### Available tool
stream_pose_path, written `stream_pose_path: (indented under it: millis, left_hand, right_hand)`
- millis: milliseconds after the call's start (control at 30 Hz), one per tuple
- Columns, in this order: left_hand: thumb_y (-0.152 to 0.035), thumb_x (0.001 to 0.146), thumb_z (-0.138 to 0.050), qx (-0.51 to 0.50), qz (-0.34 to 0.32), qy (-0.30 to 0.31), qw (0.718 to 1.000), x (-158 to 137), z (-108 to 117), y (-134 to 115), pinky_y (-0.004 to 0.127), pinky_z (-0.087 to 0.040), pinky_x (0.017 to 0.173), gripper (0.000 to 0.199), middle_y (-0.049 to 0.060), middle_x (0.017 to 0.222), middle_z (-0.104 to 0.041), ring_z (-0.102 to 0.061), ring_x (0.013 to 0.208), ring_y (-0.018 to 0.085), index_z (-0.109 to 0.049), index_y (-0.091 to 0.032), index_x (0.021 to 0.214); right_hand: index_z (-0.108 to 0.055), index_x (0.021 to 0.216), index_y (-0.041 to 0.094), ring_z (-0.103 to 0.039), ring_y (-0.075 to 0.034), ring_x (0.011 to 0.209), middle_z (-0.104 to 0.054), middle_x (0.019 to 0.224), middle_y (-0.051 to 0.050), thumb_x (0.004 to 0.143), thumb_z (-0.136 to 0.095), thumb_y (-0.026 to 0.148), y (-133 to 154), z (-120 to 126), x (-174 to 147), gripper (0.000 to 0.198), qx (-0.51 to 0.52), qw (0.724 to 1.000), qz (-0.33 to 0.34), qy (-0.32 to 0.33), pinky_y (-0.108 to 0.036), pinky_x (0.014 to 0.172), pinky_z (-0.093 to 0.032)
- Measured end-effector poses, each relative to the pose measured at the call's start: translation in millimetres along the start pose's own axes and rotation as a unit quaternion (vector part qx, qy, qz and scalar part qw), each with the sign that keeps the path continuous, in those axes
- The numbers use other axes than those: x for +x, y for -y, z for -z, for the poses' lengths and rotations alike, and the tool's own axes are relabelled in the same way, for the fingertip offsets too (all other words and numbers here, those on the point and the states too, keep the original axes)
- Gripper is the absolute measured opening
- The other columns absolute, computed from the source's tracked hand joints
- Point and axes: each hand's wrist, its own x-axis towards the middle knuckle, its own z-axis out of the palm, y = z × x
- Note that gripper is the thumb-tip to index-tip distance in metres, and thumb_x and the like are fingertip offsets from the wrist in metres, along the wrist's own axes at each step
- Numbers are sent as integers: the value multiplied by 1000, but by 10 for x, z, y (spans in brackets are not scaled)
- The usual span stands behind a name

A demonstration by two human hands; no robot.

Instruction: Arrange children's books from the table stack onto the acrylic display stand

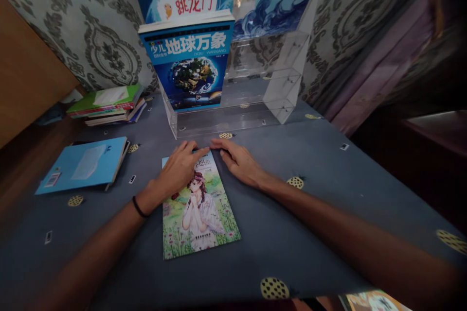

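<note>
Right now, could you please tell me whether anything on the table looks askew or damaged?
The green-topped stack of paper books at left looks slightly askew: its lower books jut out unevenly. No damage is evident.

1 girl-cover book (pixel 204 209), 3 books (pixel 191 75) on 1 clear rack (pixel 282 92), 1 black wristband (pixel 139 207).
</note>
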Motion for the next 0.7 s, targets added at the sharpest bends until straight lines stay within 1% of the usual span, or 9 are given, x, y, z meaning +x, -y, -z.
stream_pose_path:
  millis: [67, 167, 233, 367, 433, 600, 700]
  left_hand:
    - [6, 82, -41, 2, -7, -6, 1000, -22, 7, -12, 41, -51, 86, 62, 10, 120, -62, -55, 108, 26, -57, -22, 135]
    - [8, 81, -40, -8, -40, -5, 999, -45, 15, -28, 45, -49, 93, 63, 12, 133, -60, -52, 124, 28, -56, -21, 135]
    - [8, 82, -39, -17, -57, -1, 998, -41, 14, -33, 46, -48, 96, 61, 13, 136, -60, -50, 130, 29, -56, -19, 134]
    - [6, 83, -39, -36, -65, -11, 997, -13, -8, -24, 48, -48, 99, 56, 11, 136, -62, -51, 132, 28, -59, -18, 129]
    - [6, 84, -38, -53, -77, -15, 996, -17, -7, -20, 48, -48, 99, 55, 11, 135, -63, -51, 132, 27, -60, -18, 129]
    - [2, 88, -38, -103, -145, 16, 984, -62, 64, -45, 46, -47, 102, 49, 8, 132, -66, -57, 127, 23, -64, -21, 124]
    - [0, 91, -39, -100, -160, 23, 982, -69, 94, -65, 46, -48, 101, 45, 9, 131, -67, -59, 126, 25, -65, -20, 122]
  right_hand:
    - [-54, 135, 21, -65, -24, 119, -72, 124, -10, 93, -42, 13, -1, 3, -1, 45, -2, 1000, -3, 2, -51, 104, -50]
    - [-54, 135, 20, -65, -24, 119, -72, 123, -10, 93, -41, 13, -1, 2, 1, 44, -2, 1000, -2, 4, -50, 104, -50]
    - [-54, 135, 19, -65, -25, 119, -72, 123, -11, 93, -41, 13, 6, 1, 4, 44, -3, 1000, 0, 7, -50, 104, -50]
    - [-55, 134, 15, -65, -26, 119, -71, 123, -14, 92, -40, 13, 26, 5, 8, 44, -2, 1000, 4, 14, -50, 103, -50]
    - [-54, 135, 15, -65, -25, 119, -71, 124, -14, 93, -39, 13, 30, 10, 4, 44, -3, 1000, 3, 18, -50, 103, -50]
    - [-55, 134, 21, -65, -24, 118, -71, 124, -9, 92, -41, 13, 30, 14, -8, 45, -1, 1000, 1, 20, -48, 104, -51]
    - [-56, 134, 20, -65, -25, 118, -71, 123, -10, 92, -41, 13, 38, 12, -5, 45, 0, 1000, 1, 19, -48, 103, -51]
